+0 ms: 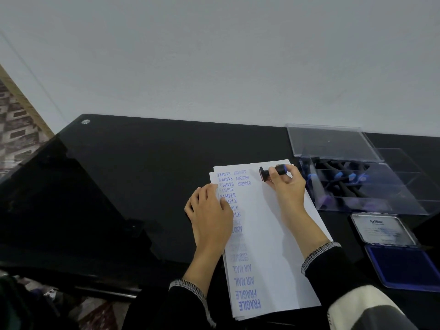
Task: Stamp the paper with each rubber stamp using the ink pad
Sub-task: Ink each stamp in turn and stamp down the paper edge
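Head view, left hand flat on SAMPLE-stamped paper, right hand gripping stamp, Artline ink pad

Left hand lies flat; right hand has fingers curled, gripping.

The shiny black worktop holds a stack of white paper in the middle. To the right sits a clear plastic box of stamps. Near it lies the open blue ink pad.
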`<state>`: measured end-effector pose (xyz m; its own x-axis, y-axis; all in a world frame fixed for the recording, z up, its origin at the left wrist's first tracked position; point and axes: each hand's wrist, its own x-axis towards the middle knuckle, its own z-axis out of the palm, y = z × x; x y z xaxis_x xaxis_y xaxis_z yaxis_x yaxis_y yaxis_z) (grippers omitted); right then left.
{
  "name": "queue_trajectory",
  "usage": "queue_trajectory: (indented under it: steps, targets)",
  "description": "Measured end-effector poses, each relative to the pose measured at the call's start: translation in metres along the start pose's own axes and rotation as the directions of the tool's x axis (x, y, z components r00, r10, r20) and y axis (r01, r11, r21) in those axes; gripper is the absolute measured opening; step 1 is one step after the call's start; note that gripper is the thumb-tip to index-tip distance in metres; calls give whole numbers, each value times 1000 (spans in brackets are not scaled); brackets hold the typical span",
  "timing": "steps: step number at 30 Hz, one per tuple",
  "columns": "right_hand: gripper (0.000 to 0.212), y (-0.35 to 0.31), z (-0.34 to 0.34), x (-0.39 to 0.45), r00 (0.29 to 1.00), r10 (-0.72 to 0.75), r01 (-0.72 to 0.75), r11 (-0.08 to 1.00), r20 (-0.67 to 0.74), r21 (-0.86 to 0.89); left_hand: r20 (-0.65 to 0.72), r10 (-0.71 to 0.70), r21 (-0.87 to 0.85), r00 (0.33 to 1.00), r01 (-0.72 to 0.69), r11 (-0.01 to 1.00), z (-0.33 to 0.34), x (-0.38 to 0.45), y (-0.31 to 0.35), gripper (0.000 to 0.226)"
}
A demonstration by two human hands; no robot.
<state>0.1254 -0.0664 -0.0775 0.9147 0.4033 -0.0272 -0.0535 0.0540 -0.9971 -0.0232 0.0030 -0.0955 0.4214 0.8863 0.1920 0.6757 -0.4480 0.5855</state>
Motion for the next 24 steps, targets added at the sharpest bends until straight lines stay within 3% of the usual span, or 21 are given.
queue_trajectory:
  steps: [5,14,17,20,22,24]
  targets:
    - [14,-1,2,-1,999,-52,52,994,5,-98,4,17,27,1000,-17,999,2,1,-1,39]
    - [15,-22,-2,-30,967,-179,223,940,181,-258,-24,79,5,997,-79,997,-3,-4,0,28]
    - [13,-37,-21,-42,946,-251,301,914,204,-272,66,95,97,993,-101,990,-10,-4,7,29]
    - [13,-59,-56,-46,929,-342,370,880,142,-299,184,53,237,981,-97,967,-20,0,30,33]
    - [14,-70,-82,-46,921,-380,387,872,83,-301,197,95,142,976,-125,982,-18,-3,51,30]
    - [16,-77,-111,-44,919,-395,373,868,-1,-328,213,230,-129,950,-206,970,-6,-14,75,28]
